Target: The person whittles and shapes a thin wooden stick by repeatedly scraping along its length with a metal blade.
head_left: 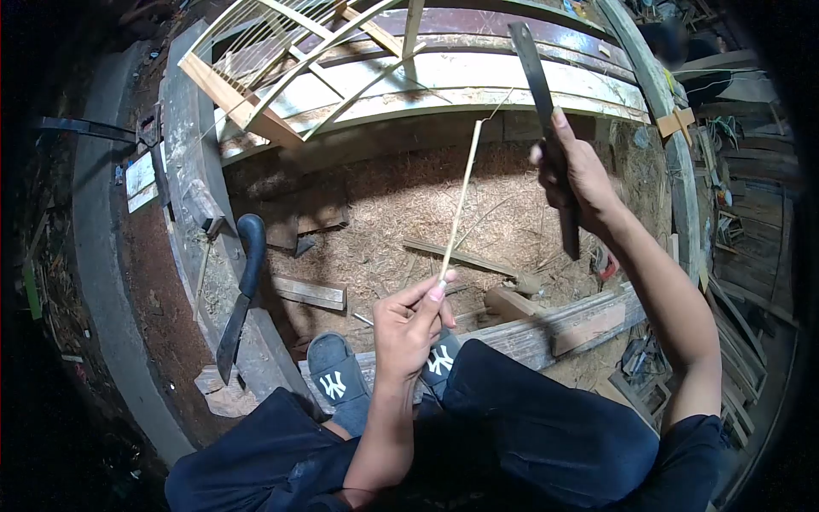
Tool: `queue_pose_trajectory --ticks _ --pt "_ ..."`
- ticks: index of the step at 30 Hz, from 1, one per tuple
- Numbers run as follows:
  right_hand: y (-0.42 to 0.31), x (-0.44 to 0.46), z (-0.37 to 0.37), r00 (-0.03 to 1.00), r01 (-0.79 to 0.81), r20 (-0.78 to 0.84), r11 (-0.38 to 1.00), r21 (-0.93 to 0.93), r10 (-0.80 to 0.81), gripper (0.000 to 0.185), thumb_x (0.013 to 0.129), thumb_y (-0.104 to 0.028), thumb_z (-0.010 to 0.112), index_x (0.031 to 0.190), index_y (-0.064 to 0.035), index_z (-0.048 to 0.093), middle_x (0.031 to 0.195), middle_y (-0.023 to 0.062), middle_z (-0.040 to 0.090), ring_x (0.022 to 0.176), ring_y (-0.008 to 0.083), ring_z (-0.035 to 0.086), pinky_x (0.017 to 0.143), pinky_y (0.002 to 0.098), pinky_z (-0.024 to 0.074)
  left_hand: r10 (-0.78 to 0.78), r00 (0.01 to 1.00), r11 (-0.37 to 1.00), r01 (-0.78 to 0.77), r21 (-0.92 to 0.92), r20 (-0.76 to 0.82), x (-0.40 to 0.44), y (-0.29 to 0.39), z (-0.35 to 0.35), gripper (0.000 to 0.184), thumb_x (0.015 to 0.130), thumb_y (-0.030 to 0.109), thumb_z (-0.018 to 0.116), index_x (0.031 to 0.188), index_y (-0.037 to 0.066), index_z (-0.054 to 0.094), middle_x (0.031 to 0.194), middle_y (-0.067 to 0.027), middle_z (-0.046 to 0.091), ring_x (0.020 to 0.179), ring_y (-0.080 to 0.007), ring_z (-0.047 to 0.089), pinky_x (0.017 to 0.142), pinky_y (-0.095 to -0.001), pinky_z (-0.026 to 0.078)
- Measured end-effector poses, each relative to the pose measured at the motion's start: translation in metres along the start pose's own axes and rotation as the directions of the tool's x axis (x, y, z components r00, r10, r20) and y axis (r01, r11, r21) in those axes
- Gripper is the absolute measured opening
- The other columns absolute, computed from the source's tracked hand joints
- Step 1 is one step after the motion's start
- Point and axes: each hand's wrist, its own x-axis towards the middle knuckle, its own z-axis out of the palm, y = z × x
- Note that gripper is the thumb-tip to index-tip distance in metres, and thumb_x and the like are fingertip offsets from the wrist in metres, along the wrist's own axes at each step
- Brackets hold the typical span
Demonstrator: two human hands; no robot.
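Closest to me were my dark-clad knees, and between them my left hand rose with its fingers clamped together on the lower end of a slim, pale, straight stick of wood or bamboo. I judged that a light, firm pinch close to the base served best, since so thin a rod would flex or twist if gripped slackly. Below lay my grey sandals with white lettering.

My right hand was wrapped around a long, dark, flat metal blade, its thumb pressed along the face, which seemed a good way to govern the angle. Good control called for a loose wrist, shallow pressure along the grain, and the edge well away from the pinching fingers. At the stick's tip hung a wispy, kinked sliver, near the blade; whether they touched I could not tell.

To my left, a machete with a curved black handle rested on a rough, weathered wooden beam. Beyond my hands, curly tan shavings covered the ground, soft and fibrous against the hard-edged offcuts. Farther off, a light, arched frame of pale strips and fine parallel rods leaned over smooth, sunlit planks.
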Motion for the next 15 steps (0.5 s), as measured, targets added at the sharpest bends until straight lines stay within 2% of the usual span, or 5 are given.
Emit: queue_pose_trajectory --ticks 2,4,7,11,15 --pt "0.001 -0.003 0.011 0.995 0.061 0.068 0.996 0.068 -0.066 0.059 0.088 -0.064 0.063 0.087 -0.0053 0.068 0.059 -0.0062 0.050 0.044 0.0033 0.045 0.039 0.0210 0.0318 -0.019 1.000 1.000 0.019 0.007 -0.008 -0.001 0.000 0.001 0.027 0.100 0.013 0.056 0.119 -0.005 0.065 0.065 -0.0058 0.060 0.043 -0.0016 0.032 0.039 -0.0191 0.023" --pt "-0.005 -0.007 0.017 0.991 0.077 0.100 0.994 0.077 -0.084 0.046 0.088 -0.051 0.070 0.091 -0.0055 0.069 0.060 -0.0065 0.052 0.046 0.0026 0.045 0.043 0.0196 0.0330 -0.018 1.000 1.000 0.018 0.019 0.016 0.000 0.002 0.002 0.027 0.100 0.014 0.057 0.119 -0.004 0.066 0.064 -0.0059 0.060 0.043 -0.0018 0.033 0.040 -0.0190 0.022" --pt "-0.019 -0.013 0.022 0.984 0.098 0.139 0.993 0.065 -0.107 0.034 0.087 -0.039 0.074 0.094 -0.0059 0.070 0.060 -0.0075 0.050 0.047 0.0022 0.043 0.045 0.0194 0.0328 -0.027 0.999 0.999 0.026 0.020 0.033 0.000 0.002 0.000 0.027 0.100 0.015 0.058 0.117 -0.004 0.066 0.063 -0.0063 0.060 0.043 -0.0022 0.033 0.040 -0.0191 0.023" --pt "-0.018 -0.015 0.033 0.989 0.045 0.135 0.996 0.074 -0.055 0.032 0.090 -0.033 0.072 0.106 -0.0047 0.068 0.058 -0.0082 0.047 0.044 0.0023 0.038 0.044 0.0200 0.0284 -0.024 0.998 0.999 0.022 0.028 0.060 0.000 0.003 0.001 0.028 0.100 0.016 0.058 0.116 -0.004 0.067 0.062 -0.0070 0.060 0.044 -0.0024 0.034 0.041 -0.0191 0.023" --pt "-0.018 -0.013 0.033 0.977 0.057 0.201 0.997 0.046 -0.065 0.029 0.090 -0.032 0.073 0.102 -0.0056 0.067 0.059 -0.0078 0.047 0.044 0.0026 0.039 0.043 0.0206 0.0290 -0.025 0.993 0.998 0.018 0.065 0.120 0.000 0.004 -0.003 0.028 0.100 0.017 0.056 0.115 -0.005 0.067 0.063 -0.0079 0.061 0.044 -0.0026 0.036 0.041 -0.0188 0.025"
